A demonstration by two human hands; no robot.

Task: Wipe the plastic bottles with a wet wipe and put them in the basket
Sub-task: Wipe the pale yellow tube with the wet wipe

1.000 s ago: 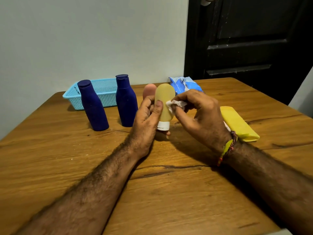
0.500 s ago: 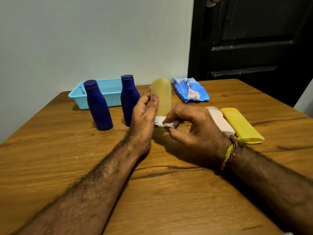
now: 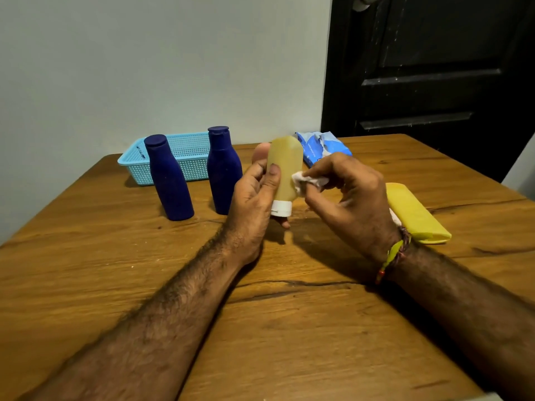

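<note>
My left hand (image 3: pixel 254 198) holds a tan bottle (image 3: pixel 285 166) upright over the table, its white cap (image 3: pixel 280 208) pointing down. My right hand (image 3: pixel 347 198) pinches a crumpled white wet wipe (image 3: pixel 307 180) against the bottle's right side. Two dark blue bottles (image 3: pixel 169 178) (image 3: pixel 223 169) stand left of my hands. Behind them is the light blue basket (image 3: pixel 185 157); nothing shows inside it. A yellow bottle (image 3: pixel 414 212) lies flat to the right. Behind the tan bottle a pinkish bottle (image 3: pixel 260 151) is mostly hidden.
A blue wet wipe pack (image 3: pixel 318 149) lies at the back of the wooden table (image 3: pixel 260 328), near a dark door (image 3: pixel 434 68). The pale wall (image 3: pixel 144 68) runs directly behind the basket.
My right hand has carried the wipe from the cap up to the middle of the tan bottle's side. My left hand keeps the bottle in nearly the same place.
</note>
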